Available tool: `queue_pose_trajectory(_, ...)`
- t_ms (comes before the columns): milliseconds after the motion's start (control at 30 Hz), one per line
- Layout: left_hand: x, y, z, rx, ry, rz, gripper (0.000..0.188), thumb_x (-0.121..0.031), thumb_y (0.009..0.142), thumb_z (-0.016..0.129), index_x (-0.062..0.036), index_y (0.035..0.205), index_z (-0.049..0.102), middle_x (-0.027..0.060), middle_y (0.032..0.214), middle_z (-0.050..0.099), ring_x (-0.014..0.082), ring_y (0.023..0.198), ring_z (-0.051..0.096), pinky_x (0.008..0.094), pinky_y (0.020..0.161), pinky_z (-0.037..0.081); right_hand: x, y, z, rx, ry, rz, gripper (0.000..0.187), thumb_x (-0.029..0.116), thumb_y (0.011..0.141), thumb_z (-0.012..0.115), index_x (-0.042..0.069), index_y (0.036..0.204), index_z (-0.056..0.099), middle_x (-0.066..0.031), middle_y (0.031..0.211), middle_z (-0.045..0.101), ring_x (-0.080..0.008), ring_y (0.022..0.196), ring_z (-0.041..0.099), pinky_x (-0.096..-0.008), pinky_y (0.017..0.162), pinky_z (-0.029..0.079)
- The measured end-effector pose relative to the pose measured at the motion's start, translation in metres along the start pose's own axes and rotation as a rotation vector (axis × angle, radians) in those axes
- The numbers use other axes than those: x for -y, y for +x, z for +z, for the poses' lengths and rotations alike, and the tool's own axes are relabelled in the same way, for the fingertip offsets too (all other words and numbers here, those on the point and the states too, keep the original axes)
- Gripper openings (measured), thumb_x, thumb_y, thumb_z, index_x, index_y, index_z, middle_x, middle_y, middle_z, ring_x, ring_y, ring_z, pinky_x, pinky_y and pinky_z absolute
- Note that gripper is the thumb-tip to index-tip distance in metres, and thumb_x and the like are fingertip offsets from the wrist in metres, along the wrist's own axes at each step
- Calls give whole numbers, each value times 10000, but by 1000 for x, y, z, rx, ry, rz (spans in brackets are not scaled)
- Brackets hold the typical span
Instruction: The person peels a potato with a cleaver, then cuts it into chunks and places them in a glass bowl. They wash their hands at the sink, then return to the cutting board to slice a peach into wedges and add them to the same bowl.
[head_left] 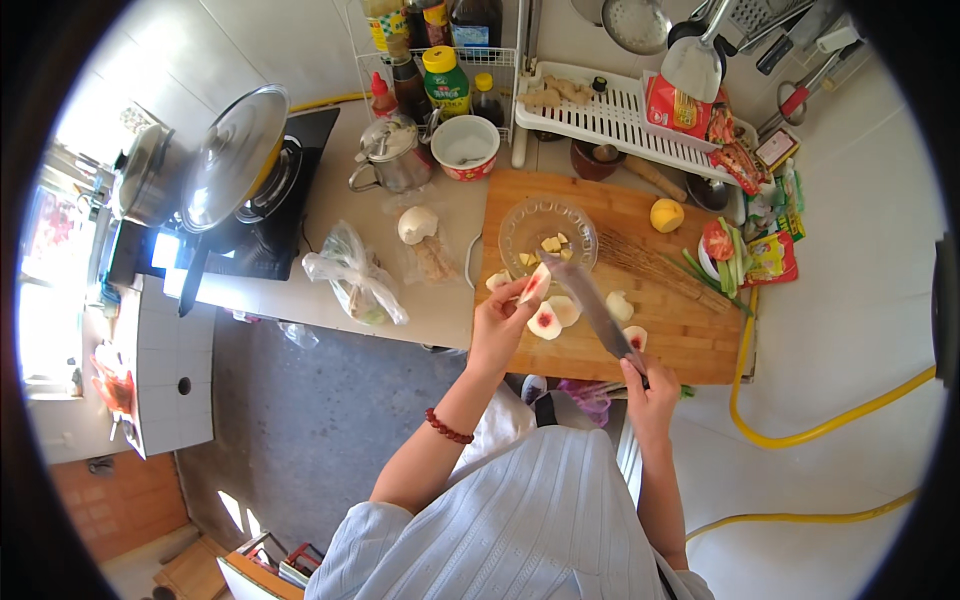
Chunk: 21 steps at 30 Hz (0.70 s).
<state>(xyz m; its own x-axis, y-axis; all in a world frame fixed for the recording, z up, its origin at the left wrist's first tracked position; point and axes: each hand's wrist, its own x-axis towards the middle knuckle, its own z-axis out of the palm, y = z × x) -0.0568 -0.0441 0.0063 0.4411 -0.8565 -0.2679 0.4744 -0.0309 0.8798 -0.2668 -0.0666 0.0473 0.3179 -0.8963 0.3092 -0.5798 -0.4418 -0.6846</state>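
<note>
My left hand point(497, 330) is closed on a peach piece point(536, 285), pale with a red centre, held over the near edge of a clear glass bowl point(508, 235). In my right hand point(651, 398) is the handle of a kitchen knife point(592, 308). Its broad blade, slightly blurred, slants up and left, its tip by the peach piece. Several small yellow cubes point(551, 244) lie in the bowl. More pale peach pieces point(544, 322) rest on the wooden cutting board point(680, 345) between my hands, some with red middles.
Dry brown stalks point(665, 270) and a yellow round fruit point(666, 215) lie on the board's right side. A small bowl with tomato and green stems point(722, 252) stands at its right edge. Left are a plastic bag point(352, 275), a metal pot point(396, 160) and a stove with a lidded pan point(235, 160).
</note>
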Motion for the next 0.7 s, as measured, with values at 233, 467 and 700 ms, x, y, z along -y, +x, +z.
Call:
queue_pose_trajectory(233,7,16,3,-117,282,322,310,-74,755,648,56,1031,592,29,793,501,79,681,487,193,612,413,1,7,2,23,-158,-181,95,118,785,625,64,860,648,-31,615,532,-165,513,451,-295,542,296)
queue_pose_trajectory(467,1,19,7,-119,358,309,303,-72,756,632,57,1027,593,45,817,503,77,690,500,210,602,425,2,11,3,26,-142,-131,92,118,791,617,65,859,648,-34,616,533,-167,512,453,-295,551,306)
queue_pose_trajectory(700,-4,30,17,-106,238,195,291,-57,780,613,86,1031,580,39,857,531,62,687,513,194,601,428,-4,16,10,-39,-179,-171,107,151,775,613,110,862,660,-21,595,521,-180,504,476,-297,517,313)
